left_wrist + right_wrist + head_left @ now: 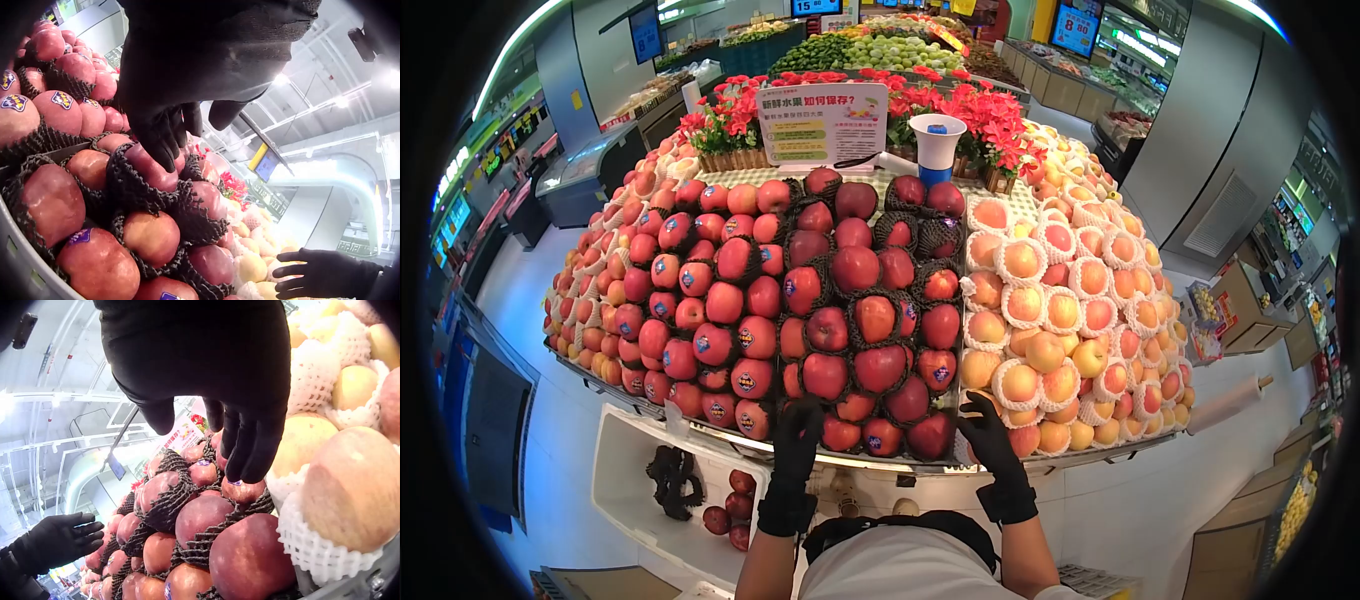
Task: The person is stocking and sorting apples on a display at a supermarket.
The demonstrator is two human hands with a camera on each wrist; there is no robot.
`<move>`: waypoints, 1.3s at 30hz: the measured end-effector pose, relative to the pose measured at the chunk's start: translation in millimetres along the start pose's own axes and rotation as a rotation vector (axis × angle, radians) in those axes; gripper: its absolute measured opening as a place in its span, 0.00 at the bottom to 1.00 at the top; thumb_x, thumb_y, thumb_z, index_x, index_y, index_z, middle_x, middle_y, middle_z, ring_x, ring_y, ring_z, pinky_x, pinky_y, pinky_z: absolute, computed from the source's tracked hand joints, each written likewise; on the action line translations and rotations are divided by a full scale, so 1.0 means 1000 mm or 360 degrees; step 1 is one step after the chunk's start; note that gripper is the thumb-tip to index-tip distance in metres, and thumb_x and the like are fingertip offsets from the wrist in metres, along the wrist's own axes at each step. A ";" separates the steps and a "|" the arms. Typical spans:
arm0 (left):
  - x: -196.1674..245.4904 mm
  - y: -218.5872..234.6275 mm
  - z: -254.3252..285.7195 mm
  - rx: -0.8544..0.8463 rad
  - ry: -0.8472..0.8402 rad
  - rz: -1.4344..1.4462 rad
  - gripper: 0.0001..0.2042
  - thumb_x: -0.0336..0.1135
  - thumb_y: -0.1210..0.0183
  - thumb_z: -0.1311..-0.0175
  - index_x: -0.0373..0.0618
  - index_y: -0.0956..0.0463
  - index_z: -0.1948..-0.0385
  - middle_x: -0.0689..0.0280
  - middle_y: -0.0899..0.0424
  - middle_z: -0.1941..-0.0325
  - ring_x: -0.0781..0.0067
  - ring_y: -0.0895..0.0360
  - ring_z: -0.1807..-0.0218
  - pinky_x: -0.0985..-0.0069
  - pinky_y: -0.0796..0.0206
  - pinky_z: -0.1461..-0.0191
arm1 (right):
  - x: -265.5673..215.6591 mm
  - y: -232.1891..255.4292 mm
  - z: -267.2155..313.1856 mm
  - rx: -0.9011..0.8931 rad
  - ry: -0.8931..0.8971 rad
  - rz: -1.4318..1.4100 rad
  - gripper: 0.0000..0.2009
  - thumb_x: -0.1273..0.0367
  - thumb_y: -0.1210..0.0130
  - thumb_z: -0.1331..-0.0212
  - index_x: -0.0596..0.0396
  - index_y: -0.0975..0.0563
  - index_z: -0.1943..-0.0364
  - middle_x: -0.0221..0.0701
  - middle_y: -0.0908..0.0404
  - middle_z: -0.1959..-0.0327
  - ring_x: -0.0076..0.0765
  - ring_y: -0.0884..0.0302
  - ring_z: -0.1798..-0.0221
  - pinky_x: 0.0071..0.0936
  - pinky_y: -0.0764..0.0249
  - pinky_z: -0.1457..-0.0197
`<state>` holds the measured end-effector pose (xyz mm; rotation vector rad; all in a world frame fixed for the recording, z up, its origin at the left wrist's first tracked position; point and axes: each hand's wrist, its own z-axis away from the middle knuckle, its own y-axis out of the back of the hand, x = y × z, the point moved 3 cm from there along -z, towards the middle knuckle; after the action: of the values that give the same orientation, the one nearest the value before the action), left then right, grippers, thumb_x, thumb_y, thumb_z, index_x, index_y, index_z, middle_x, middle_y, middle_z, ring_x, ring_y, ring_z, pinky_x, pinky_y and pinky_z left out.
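Dark red apples (880, 368), many in black foam nets, fill the middle of a sloping fruit display. My left hand (798, 440), in a black glove, hovers at the front left edge of this section with relaxed fingers and holds nothing. In the left wrist view its fingertips hang close over a netted apple (145, 169). My gloved right hand (990, 437) is at the front right edge, fingers loosely bent downward, also holding nothing. Below it in the right wrist view lie a large bare red apple (250, 559) and a yellow-pink apple (350, 487) in a white foam net.
Stickered red apples (715, 345) fill the left section, white-netted ones (1060, 310) the right. Below left stands a white crate (615, 465) with a few apples and black nets. A sign (823, 125), a blue-and-white megaphone (937, 150) and red flowers (990, 115) stand behind.
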<state>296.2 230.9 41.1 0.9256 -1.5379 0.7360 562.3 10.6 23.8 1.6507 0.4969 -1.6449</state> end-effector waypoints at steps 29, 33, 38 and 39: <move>-0.018 0.044 -0.072 -0.0022 -0.0060 0.0009 0.16 0.26 0.38 0.39 0.40 0.27 0.49 0.58 0.22 0.48 0.67 0.26 0.43 0.70 0.34 0.38 | -0.129 -0.075 -0.081 -0.0028 0.0775 0.0740 0.35 0.66 0.33 0.47 0.55 0.37 0.35 0.42 0.32 0.42 0.43 0.31 0.41 0.37 0.29 0.41; -0.010 0.034 -0.079 0.0016 -0.0406 -0.0373 0.18 0.25 0.39 0.39 0.41 0.28 0.47 0.57 0.25 0.43 0.62 0.29 0.38 0.66 0.37 0.34 | -0.128 -0.079 -0.106 -0.0177 0.0433 0.0600 0.37 0.66 0.32 0.48 0.55 0.38 0.34 0.42 0.31 0.42 0.43 0.31 0.41 0.38 0.30 0.40; 0.029 0.016 -0.091 0.0013 -0.0552 -0.0668 0.21 0.27 0.38 0.40 0.42 0.29 0.45 0.53 0.29 0.39 0.53 0.34 0.34 0.61 0.41 0.31 | -0.167 -0.078 -0.145 -0.0310 0.0648 0.0775 0.41 0.65 0.31 0.49 0.57 0.41 0.32 0.46 0.33 0.37 0.45 0.33 0.36 0.40 0.33 0.35; 0.034 0.014 -0.092 -0.0005 -0.0541 -0.0703 0.21 0.29 0.38 0.40 0.42 0.30 0.44 0.52 0.30 0.38 0.51 0.34 0.33 0.60 0.42 0.31 | -0.166 -0.078 -0.155 -0.0310 0.0724 0.0806 0.41 0.64 0.32 0.49 0.59 0.41 0.32 0.49 0.33 0.37 0.48 0.35 0.33 0.40 0.37 0.32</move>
<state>328.1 311.2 89.9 1.3831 -1.5415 0.2670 594.2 210.8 152.2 1.8163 0.3967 -0.8319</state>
